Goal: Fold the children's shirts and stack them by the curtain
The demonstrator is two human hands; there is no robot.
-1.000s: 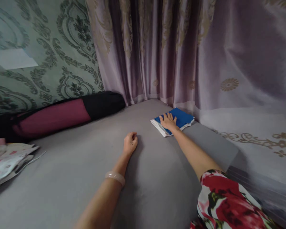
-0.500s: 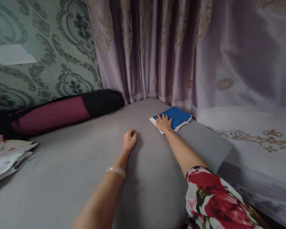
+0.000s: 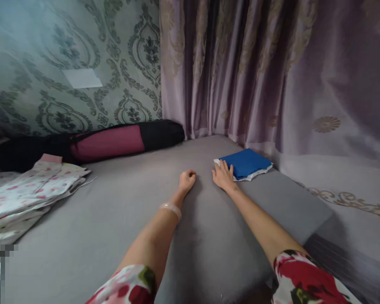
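Note:
A folded blue cloth (image 3: 247, 163) lies flat on the grey bed sheet (image 3: 120, 219), with white patterned fabric (image 3: 259, 172) showing under its edges. My right hand (image 3: 223, 174) rests palm down at the left edge of this small stack, fingers spread, fingertips touching it. To the left of it, my left hand (image 3: 187, 180) sits on the sheet with its fingers curled in. I see nothing in that curled hand, though its palm is hidden. A pale bangle (image 3: 171, 209) is around the left wrist.
At the left lies a pile of white fabric with pink prints (image 3: 34, 185). Behind it a long black and maroon bag (image 3: 110, 143) runs along the papered wall (image 3: 120, 50). Purple curtains (image 3: 234, 76) hang at the far side, and the bed's edge (image 3: 316, 232) drops off at right.
The view has turned left, bringing more of the printed pile into sight. My right hand has slid toward the blue cloth's left edge, covering less of it. My left hand stays curled.

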